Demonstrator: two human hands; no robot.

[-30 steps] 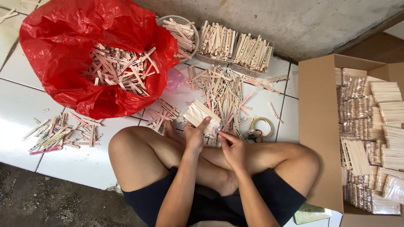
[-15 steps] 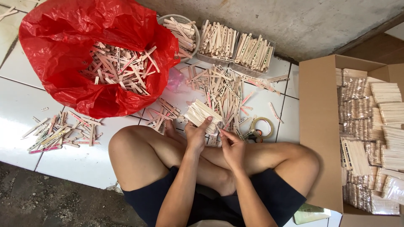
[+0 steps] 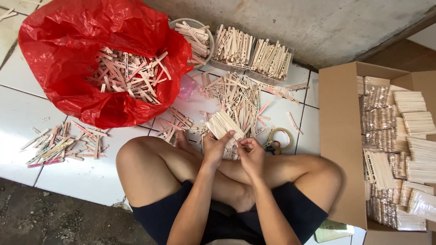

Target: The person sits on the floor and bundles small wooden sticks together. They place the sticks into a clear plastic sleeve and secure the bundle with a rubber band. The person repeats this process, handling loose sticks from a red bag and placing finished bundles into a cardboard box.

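Far to the left of the hands, a small scatter of loose sticks (image 3: 61, 144) lies on the white tile floor (image 3: 18, 113). Up and left of the left hand (image 3: 214, 149), a red plastic bag (image 3: 68, 54) gapes open with a heap of wooden sticks in its hollow. Above the hands a round basket (image 3: 193, 37) holds more sticks, and beside it a clear tray (image 3: 254, 52) is packed with sticks on edge. A loose pile of sticks (image 3: 236, 97) spreads just beyond the fingertips. The left hand is closed around a squared bundle of sticks (image 3: 221, 124), thumb on top. The right hand (image 3: 250, 155), touching it, has its fingers curled at the bundle's near end; what they pinch I cannot tell. A tape roll (image 3: 280, 138) lies just right of that hand. Far right, a cardboard box (image 3: 340, 136) holds wrapped stick bundles in rows. Compared with half a second ago, the bundle and both hands sit in nearly the same place.
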